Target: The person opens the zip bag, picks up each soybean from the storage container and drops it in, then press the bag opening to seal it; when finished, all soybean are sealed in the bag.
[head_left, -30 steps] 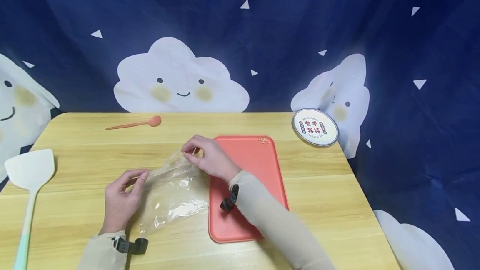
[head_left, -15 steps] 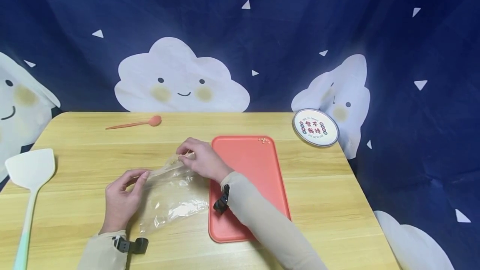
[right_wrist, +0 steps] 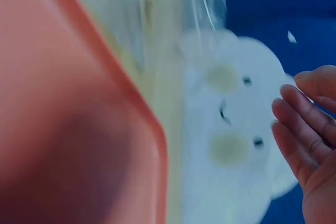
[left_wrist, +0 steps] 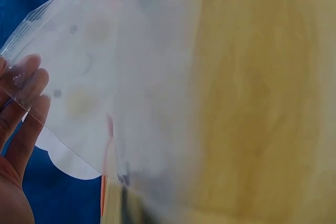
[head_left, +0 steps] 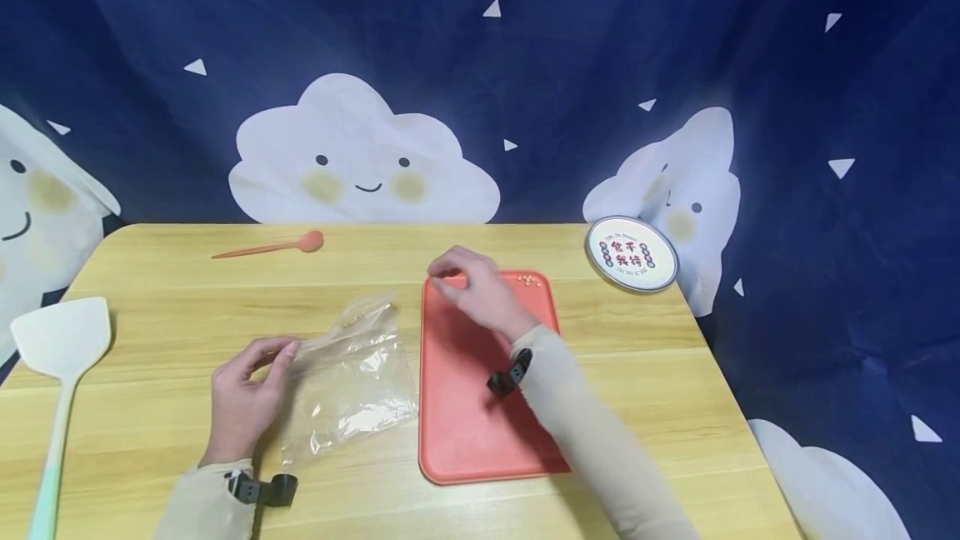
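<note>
A clear, thin plastic bag (head_left: pixel 352 394) is spreading left of a coral-red rectangular tray (head_left: pixel 461 448), its top edge slanting far-right from the nearer left hand (head_left: pixel 247 394), which is pinching it; the right hand (head_left: pixel 480 294) is hovering over the tray's far-left corner, its grip unclear.

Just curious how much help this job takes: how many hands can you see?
2. The left hand pinches the clear bag by its edge; the right hand is above the red tray.
</note>
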The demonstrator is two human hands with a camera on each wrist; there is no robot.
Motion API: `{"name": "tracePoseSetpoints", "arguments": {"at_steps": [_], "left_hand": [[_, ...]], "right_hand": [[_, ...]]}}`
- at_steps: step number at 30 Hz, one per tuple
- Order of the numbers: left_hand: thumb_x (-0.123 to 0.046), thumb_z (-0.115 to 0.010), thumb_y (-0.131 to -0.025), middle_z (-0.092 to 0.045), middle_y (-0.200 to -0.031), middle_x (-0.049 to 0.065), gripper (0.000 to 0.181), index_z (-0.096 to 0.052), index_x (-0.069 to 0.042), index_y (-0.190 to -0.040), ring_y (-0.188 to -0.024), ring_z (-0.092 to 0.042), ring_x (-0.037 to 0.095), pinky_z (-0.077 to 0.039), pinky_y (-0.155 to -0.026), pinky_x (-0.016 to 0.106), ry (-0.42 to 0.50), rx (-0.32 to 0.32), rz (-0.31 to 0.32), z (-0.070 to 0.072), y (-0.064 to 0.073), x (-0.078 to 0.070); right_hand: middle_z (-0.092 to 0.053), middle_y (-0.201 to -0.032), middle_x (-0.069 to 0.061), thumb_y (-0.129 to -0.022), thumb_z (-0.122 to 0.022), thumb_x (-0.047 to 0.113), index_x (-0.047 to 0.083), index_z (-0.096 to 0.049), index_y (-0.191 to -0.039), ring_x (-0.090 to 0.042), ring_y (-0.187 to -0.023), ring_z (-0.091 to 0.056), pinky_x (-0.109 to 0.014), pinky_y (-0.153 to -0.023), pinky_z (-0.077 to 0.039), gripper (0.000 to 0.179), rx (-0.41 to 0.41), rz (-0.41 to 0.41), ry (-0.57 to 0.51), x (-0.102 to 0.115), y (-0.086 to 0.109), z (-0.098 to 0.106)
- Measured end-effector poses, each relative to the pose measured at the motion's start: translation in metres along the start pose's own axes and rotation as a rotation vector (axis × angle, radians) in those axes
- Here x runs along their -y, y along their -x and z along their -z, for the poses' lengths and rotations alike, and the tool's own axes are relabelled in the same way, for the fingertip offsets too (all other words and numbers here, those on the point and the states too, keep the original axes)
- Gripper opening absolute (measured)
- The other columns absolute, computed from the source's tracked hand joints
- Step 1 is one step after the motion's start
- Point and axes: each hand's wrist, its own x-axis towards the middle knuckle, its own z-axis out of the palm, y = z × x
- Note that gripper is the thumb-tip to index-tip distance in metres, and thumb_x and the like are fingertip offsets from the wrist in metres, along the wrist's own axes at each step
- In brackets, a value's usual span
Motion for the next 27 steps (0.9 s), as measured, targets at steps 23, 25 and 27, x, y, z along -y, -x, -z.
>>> {"name": "tracePoseSetpoints", "arguments": {"at_steps": [23,25,27], "left_hand": [[0.013,-0.071,-0.081,-0.071,-0.088,0.018,0.013,-0.071,0.005,-0.091,-0.086,-0.063,-0.008,-0.05,-0.079,0.01,-0.024,0.019,0.04,0.002,0.001,-0.001],[0.014,-0.071,-0.081,-0.071,-0.087,0.018,0.014,-0.072,0.005,-0.091,-0.086,-0.063,-0.007,-0.05,-0.079,0.01,-0.02,0.015,0.027,0.002,0.001,-0.001],[0.015,-0.071,-0.08,-0.071,-0.087,0.018,0.015,-0.072,0.005,-0.092,-0.086,-0.063,-0.007,-0.051,-0.079,0.01,-0.017,0.011,0.012,0.001,0.0,0.0]], "right_hand": [[-0.06,-0.091,-0.004,-0.086,-0.073,0.008,0.005,-0.071,-0.099,-0.025,-0.092,-0.058,-0.04,-0.082,-0.052,0.013,0.133,-0.1,0.591,-0.11,0.031,0.071],[-0.06,-0.092,-0.005,-0.087,-0.072,0.008,0.005,-0.07,-0.099,-0.026,-0.092,-0.058,-0.041,-0.082,-0.052,0.012,0.147,-0.099,0.606,-0.112,0.031,0.07],[-0.06,-0.092,-0.006,-0.087,-0.071,0.007,0.005,-0.07,-0.098,-0.027,-0.092,-0.058,-0.041,-0.081,-0.053,0.011,0.16,-0.101,0.623,-0.114,0.031,0.068]]}}
